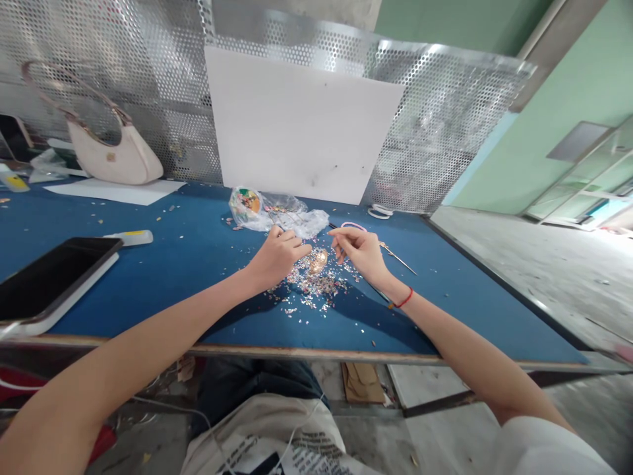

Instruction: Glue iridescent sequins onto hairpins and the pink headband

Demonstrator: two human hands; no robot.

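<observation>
My left hand (pixel 281 256) hovers over the blue table with its fingers curled in and the thumb side toward a shiny gold rounded piece (pixel 319 262). What it holds, if anything, is too small to make out. To the right of that piece is my right hand (pixel 364 252), thumb and fingertips pinched together; nothing nameable shows between them. Small glittery multicoloured bits (pixel 316 285) lie scattered under and around both hands. Just behind the hands sits a clear plastic bag (pixel 291 216) with more coloured bits in it. A thin metal rod (pixel 401 262) lies to the right of my right hand.
A phone (pixel 59 274) rests on a white object at the left, near a small white tube (pixel 131 237). Further back stand a cream handbag (pixel 116 155) on white paper (pixel 119 191) and a white board (pixel 306 125). White rings (pixel 380 212) lie near the back right.
</observation>
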